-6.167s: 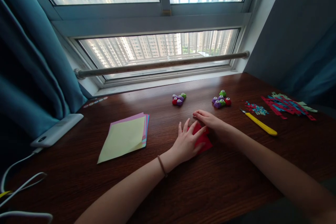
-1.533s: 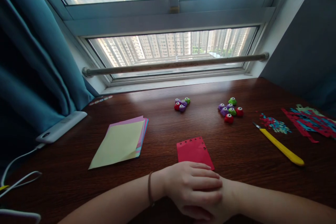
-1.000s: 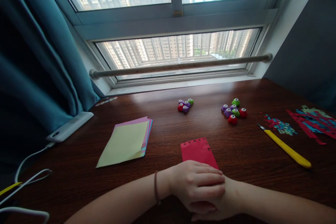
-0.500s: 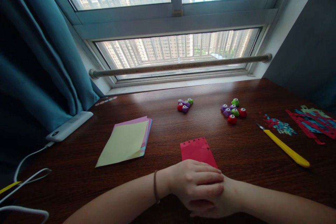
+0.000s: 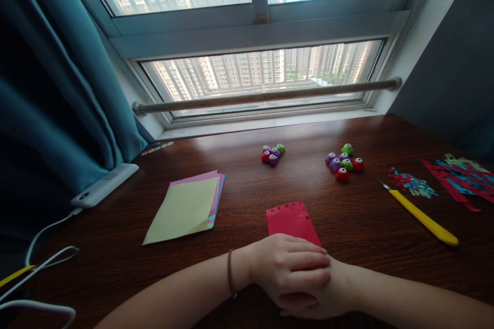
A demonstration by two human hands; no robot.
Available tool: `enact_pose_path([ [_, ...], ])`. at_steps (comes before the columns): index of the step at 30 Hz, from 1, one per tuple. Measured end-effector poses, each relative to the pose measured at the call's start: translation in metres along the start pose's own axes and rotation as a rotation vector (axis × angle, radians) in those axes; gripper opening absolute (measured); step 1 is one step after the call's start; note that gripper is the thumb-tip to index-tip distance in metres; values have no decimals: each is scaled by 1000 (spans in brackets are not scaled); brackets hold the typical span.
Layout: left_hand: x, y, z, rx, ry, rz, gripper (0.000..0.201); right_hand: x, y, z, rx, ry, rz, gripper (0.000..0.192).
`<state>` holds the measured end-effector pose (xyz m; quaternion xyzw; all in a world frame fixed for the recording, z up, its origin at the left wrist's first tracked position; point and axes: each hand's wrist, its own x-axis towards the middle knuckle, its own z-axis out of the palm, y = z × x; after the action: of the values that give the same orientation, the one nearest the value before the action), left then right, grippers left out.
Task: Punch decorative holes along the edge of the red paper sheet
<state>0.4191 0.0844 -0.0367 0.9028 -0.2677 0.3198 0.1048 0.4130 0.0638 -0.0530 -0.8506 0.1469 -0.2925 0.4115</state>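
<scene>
My left hand [image 5: 289, 266] lies flat on top of my right hand [image 5: 328, 304] at the near edge of the wooden desk [image 5: 239, 205]. Neither hand holds anything. Most of my right hand is hidden under the left. Just beyond them lies a folded red paper [image 5: 291, 222] with small punched holes along its far edge; its near edge meets my left fingers. A thin band circles my left wrist.
A stack of coloured paper [image 5: 185, 206] with a yellow sheet on top lies to the left. Two clusters of small craft punches [image 5: 272, 154] [image 5: 343, 161] sit farther back. A yellow craft knife [image 5: 422, 219], paper scraps [image 5: 412, 184], cut strips [image 5: 463, 177], a white device [image 5: 102, 191] and cables [image 5: 42, 247] surround.
Six seconds ago both hands pressed on the red paper; since then they have drawn back and stacked at the near edge. Over the last second they stay still; only the view shifts slightly.
</scene>
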Motion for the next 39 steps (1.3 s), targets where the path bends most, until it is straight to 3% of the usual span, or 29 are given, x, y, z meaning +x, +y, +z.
enact_pose_path([
  [12, -2, 0, 2, -5, 5, 3, 53, 5, -27, -6, -151, 101, 72, 38],
  [24, -1, 1, 2, 1, 13, -18, 51, 7, -28, 0, -96, 202, 110, 36],
  [31, -5, 0, 4, 2, -63, -15, 52, 11, -22, 11, 71, 415, 180, 38],
  [39, -3, 1, 3, -1, 5, -22, 50, 7, -27, 1, -12, 292, 86, 33],
])
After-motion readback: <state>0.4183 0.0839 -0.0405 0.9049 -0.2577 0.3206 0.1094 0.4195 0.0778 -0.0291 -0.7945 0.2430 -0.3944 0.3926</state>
